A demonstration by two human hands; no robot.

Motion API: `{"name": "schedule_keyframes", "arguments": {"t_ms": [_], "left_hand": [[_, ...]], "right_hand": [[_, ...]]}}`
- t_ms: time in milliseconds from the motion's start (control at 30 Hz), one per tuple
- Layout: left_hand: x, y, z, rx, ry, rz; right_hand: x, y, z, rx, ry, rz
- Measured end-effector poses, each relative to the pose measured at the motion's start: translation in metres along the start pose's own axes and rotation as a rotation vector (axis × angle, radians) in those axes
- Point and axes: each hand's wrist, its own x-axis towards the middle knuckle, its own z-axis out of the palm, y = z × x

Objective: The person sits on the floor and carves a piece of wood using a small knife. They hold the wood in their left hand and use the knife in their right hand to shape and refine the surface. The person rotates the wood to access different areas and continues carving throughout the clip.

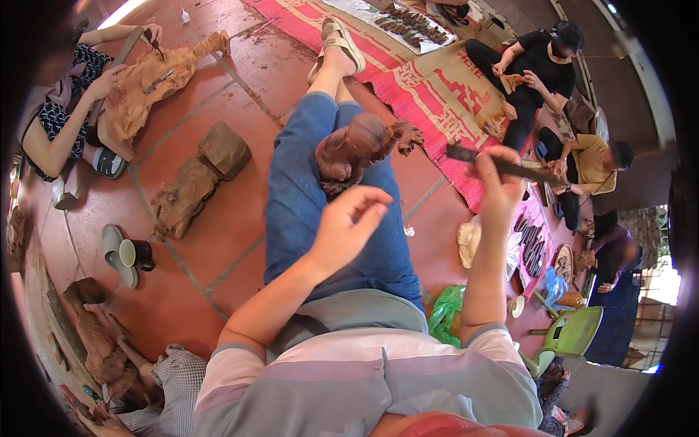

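A reddish-brown wood carving point(353, 149) with rounded forms and a knobbly, branching end rests across my outstretched legs point(298, 218) in blue trousers. Just on the near side of it hovers my left hand point(349, 229), its fingers loosely bent and the thumb apart from them, with nothing visible in it. Raised to the right of the carving, my right hand point(499, 178) grips a long, dark, flat file point(520, 172). The file points left toward the carving's branching end but stays apart from it.
On the tiled floor to the left lie a rough wood block point(224, 151), a cup point(136, 254) and a grey slipper point(116, 251). A red patterned mat point(437, 109) carries several tools point(411, 25). People carve nearby. A green bag point(445, 313) and green chair point(575, 331) are right.
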Motion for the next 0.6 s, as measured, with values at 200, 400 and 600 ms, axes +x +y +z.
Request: {"name": "schedule_keyframes", "arguments": {"t_ms": [200,400,600], "left_hand": [[0.038,0.041,-0.043,0.092,0.246,0.341],[0.083,0.034,-0.061,0.18,0.141,0.366],[0.104,0.026,-0.036,0.276,0.166,0.375]], "right_hand": [[0.017,-0.018,0.01,-0.104,-0.357,0.141],[0.062,-0.065,0.027,-0.077,-0.35,0.084],[0.079,-0.062,0.087,-0.801,-0.759,-0.145]]}}
